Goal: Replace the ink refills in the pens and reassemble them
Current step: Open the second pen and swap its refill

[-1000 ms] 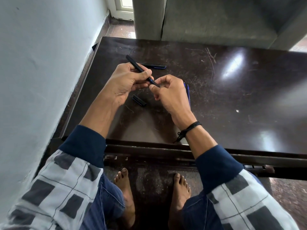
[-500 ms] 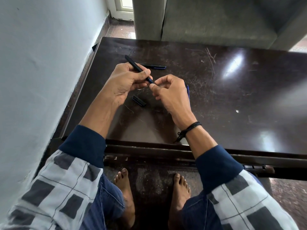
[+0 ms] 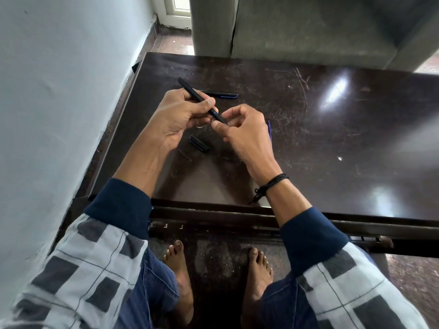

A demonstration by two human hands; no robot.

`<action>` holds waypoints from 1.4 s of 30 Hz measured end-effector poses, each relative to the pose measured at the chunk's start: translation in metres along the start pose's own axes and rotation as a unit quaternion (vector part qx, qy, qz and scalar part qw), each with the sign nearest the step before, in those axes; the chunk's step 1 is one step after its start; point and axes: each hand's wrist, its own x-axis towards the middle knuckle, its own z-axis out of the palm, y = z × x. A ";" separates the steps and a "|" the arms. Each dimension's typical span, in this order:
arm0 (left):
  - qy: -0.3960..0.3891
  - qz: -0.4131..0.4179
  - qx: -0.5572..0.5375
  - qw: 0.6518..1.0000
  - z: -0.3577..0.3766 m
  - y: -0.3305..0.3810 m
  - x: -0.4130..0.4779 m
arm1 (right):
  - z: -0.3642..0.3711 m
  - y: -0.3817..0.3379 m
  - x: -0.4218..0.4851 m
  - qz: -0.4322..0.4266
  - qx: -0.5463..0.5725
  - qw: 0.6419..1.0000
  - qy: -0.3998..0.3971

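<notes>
head cam | faces forward-down | close above table (image 3: pixel 332 150) | single view

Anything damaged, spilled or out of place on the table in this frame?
Nothing spilled. The dark table is scuffed, with clear scratches near its far edge. A loose pen cap lies on it beside the left hand, which fits the uncapped pen that hand grips. No broken parts show.
</notes>
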 end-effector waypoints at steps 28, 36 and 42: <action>-0.007 -0.009 0.000 1.000 0.001 0.001 0.000 | 0.003 0.003 0.003 0.014 0.003 1.000 -0.012; -0.009 -0.008 0.003 1.000 0.001 -0.001 0.001 | 0.001 0.001 0.002 -0.011 -0.024 1.000 0.006; -0.011 -0.009 0.005 1.000 0.002 -0.002 0.000 | 0.000 0.003 0.003 0.003 -0.022 1.000 0.003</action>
